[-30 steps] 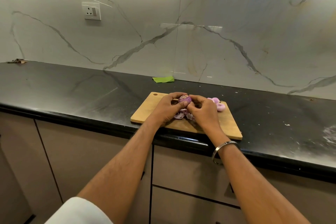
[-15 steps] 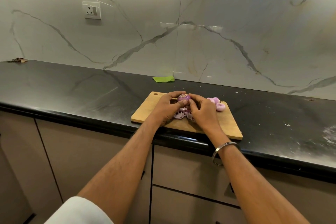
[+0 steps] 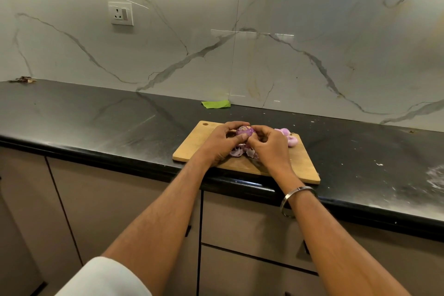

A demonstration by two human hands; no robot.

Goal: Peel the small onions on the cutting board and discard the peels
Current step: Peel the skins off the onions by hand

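Note:
A small purple onion (image 3: 244, 131) is held above the wooden cutting board (image 3: 298, 168). My left hand (image 3: 222, 143) grips it from the left, thumb across its front. My right hand (image 3: 270, 146) pinches at its right side with the fingertips. Under both hands lies a loose heap of purple and white peels (image 3: 241, 151), partly hidden. Peeled pale pink onions (image 3: 289, 138) rest on the board's far right corner, behind my right hand.
The board sits at the front edge of a black countertop (image 3: 96, 122). A green scrap (image 3: 215, 104) lies against the marble wall behind it. Brown peel bits (image 3: 23, 79) sit at the far left. White specks mark the counter on the right.
The onion has turned a little between my fingers and both hands have shifted slightly over the peel heap. Nothing else has moved.

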